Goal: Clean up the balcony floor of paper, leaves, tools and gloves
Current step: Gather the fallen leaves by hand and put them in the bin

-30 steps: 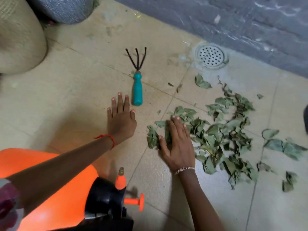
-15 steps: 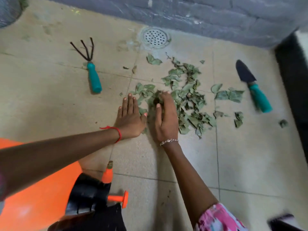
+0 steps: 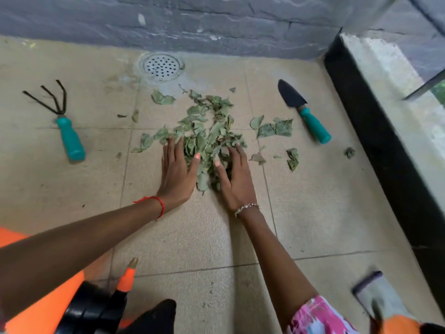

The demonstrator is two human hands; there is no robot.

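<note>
A grey stone wall closes the far side of the tiled balcony floor, and a round perforated drain sits in the floor just before it. A black kerb runs along the right. At the left lies a three-pronged hand rake with a teal handle, and at the right a black-bladed trowel with the same kind of handle; both are well apart from the hands. An orange pressure sprayer stands at the near left, its nozzle pointing far. A blurred flat object shows at the near right; what it is cannot be told.

The dry green leaves lie heaped on the floor between the drain and the hands, with loose ones strewn to the right. The left hand, with a red thread at the wrist, lies palm down with straight fingers at the heap's left edge, thumb touching the leaves. The right hand, with a beaded bracelet, rests flat on the heap's near right part, fingers spread. Neither hand grips anything; the near end of the heap lies between the two thumbs.
</note>
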